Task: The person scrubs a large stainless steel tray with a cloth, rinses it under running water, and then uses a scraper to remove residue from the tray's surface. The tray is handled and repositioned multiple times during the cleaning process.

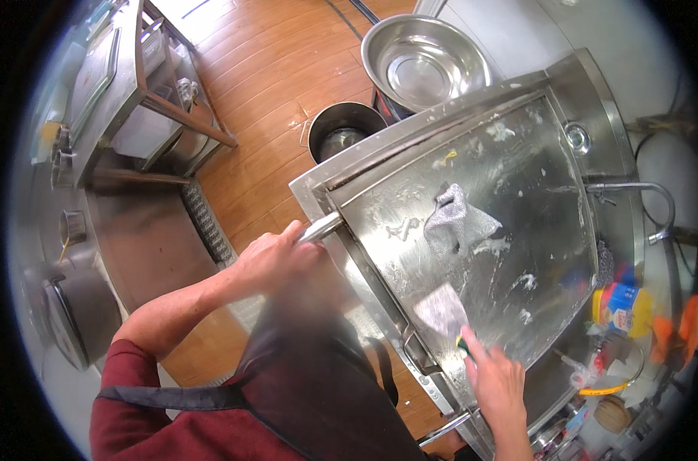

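My right hand [496, 374] grips the green-and-yellow handle of a wide-bladed scraper [443, 310]. Its blade lies over the near side of a flat steel griddle plate [533, 225]. My left hand [277, 256] is closed around a round metal bar handle [325, 226] at the plate's left corner. A crumpled grey cloth [458, 222] rests on the middle of the plate. White foam [493, 246] and wet streaks are spread around the cloth. Farther up lies a small yellow scrap [446, 158].
Beyond the plate stand a large steel basin [424, 72] and a deep pot [344, 132]. A curved faucet [643, 185] rises at the right. Below it are a yellow bottle [622, 310] and orange gloves [680, 334]. Steel shelving [153, 104] and a lidded pot [84, 322] are leftward.
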